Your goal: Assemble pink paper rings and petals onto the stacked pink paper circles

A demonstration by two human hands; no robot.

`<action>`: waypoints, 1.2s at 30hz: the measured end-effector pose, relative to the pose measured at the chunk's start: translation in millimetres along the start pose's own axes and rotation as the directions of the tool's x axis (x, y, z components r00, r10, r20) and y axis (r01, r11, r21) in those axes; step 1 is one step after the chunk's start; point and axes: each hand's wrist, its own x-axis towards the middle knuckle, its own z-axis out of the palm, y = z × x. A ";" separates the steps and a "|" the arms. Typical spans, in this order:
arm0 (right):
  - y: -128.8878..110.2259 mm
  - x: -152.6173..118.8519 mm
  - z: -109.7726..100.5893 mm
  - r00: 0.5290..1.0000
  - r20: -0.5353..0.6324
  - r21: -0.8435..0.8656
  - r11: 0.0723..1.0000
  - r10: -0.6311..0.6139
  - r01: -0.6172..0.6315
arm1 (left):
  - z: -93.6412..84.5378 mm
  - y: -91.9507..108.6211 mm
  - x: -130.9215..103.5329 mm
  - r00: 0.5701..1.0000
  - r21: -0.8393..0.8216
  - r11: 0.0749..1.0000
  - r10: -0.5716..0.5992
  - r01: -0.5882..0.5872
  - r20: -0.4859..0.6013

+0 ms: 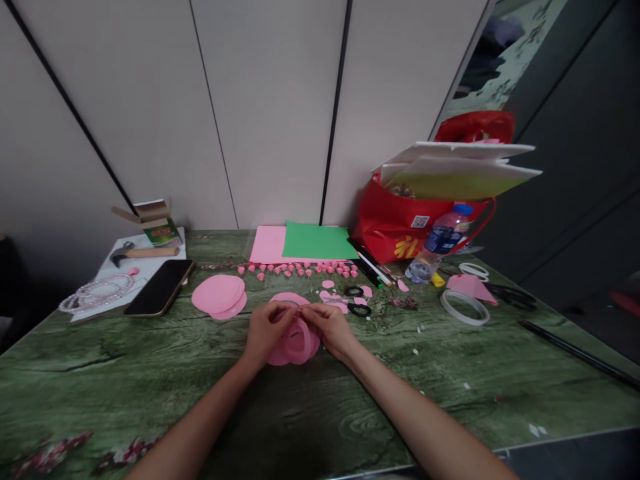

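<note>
Both hands meet over a pink paper flower shape [300, 350] made of rounded pieces, near the middle of the table. The fingertips of my left hand [267, 327] and my right hand [333, 327] are closed in a pinch on its upper part. Just what lies between the fingertips is too small to make out. A stack of pink paper circles [219, 295] lies left of my left hand. Black-handled scissors [359, 309] and pink paper scraps [334, 302] are beyond my right hand.
Behind stand a row of small pink rolled pieces [300, 269], green paper [320, 241] and a red bag [380, 223]. A water bottle [440, 243] and tape roll [465, 308] are at right; a phone [160, 287], hammer [150, 253] and bead strings [97, 293] at left.
</note>
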 end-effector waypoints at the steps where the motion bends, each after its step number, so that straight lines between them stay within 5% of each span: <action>1: 0.2 0.2 -0.1 1.000 0.005 0.003 1.000 -0.002 0.002 | -0.1 0.2 0.1 1.000 -0.003 1.000 -0.002 0.002 -0.003; 16: 2.8 1.5 -3.2 0.998 0.062 0.068 0.997 0.017 -0.022 | 0.9 -1.2 -0.3 0.999 -0.049 0.998 -0.037 0.037 0.010; 36: 3.7 2.4 -4.3 0.999 -0.034 -0.020 1.000 -0.007 0.007 | 2.0 0.2 -1.0 0.997 -0.072 0.995 -0.069 0.072 0.041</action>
